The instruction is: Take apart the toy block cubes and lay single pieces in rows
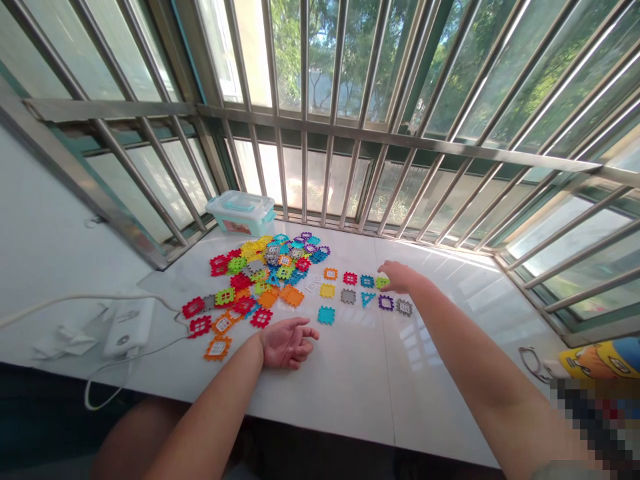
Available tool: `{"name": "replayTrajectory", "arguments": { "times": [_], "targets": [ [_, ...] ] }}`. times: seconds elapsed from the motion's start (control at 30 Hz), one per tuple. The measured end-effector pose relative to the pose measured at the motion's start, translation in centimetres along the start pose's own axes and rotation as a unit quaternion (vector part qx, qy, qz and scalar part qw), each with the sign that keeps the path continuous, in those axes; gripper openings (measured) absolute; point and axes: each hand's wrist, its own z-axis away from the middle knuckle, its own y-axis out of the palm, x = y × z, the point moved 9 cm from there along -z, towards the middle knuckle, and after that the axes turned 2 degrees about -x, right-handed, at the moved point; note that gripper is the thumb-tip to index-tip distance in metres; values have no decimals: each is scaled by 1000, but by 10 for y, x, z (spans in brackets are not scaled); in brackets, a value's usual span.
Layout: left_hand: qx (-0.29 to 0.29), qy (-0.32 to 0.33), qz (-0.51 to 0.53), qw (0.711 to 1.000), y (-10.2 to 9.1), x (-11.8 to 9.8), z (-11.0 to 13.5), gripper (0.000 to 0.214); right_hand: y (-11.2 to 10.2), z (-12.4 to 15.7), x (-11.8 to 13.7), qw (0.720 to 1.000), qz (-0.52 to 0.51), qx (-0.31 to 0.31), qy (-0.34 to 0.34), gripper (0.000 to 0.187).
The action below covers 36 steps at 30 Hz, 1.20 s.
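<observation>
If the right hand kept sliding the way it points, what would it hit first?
Probably the small green tile at the fingertips of the right hand, then the blue tile beside it; depth is unclear.

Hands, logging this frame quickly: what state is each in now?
Left hand: open, palm up, empty.
Right hand: reaching onto a green tile; grip cannot be told.
</observation>
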Motion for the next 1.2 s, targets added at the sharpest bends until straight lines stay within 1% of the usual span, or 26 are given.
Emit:
{"name": "replayTrajectory", "arguments": {
  "times": [0.07,0.13,0.23,0.3,0.37,0.43,0.5,0.6,0.7,0.8,0.9,0.97,1.03,1.07,1.13,1.2],
  "targets": [
    [2,-1,0,1000,2,0,1,44,-17,4,17,999,-6,-49,0,61],
    [2,-3,0,1000,3,-1,2,44,-31,8,48,995,-24,-96,-11,52],
    [-1,-3,2,1000,6,-1,3,42,-37,11,120,987,-73,-128,-66,40],
    [-3,-2,4,1000,8,-1,3,41,-35,10,171,980,-108,-133,-96,38],
    [-6,-2,7,1000,8,-1,3,39,-30,6,220,975,-133,-126,-123,38],
    [-8,0,9,1000,8,-1,3,37,-29,-2,258,973,-142,-124,-132,43],
    [-10,1,10,1000,6,-1,2,35,-30,-11,284,974,-140,-124,-130,50],
    [-11,0,13,1000,1,0,1,33,-31,-24,302,980,-129,-108,-106,55],
    [-5,-2,11,1000,-1,1,0,35,-27,-31,306,985,-129,-86,-76,48],
    [7,-2,12,1000,0,1,0,36,-24,-32,306,985,-133,-83,-68,39],
    [8,1,15,1000,2,0,0,36,-25,-26,300,978,-160,-98,-95,39],
    [6,2,14,1000,3,0,1,35,-30,-17,287,964,-197,-122,-128,43],
    [6,2,10,1000,4,-1,1,35,-35,-5,260,951,-225,-145,-153,50],
    [5,0,8,1000,4,-1,1,35,-37,1,241,948,-230,-154,-156,54],
    [5,-2,5,1000,4,-1,1,36,-37,12,189,952,-220,-162,-135,61],
    [4,-4,3,1000,2,-1,0,37,-32,23,126,964,-195,-154,-89,61]
  ]
}}
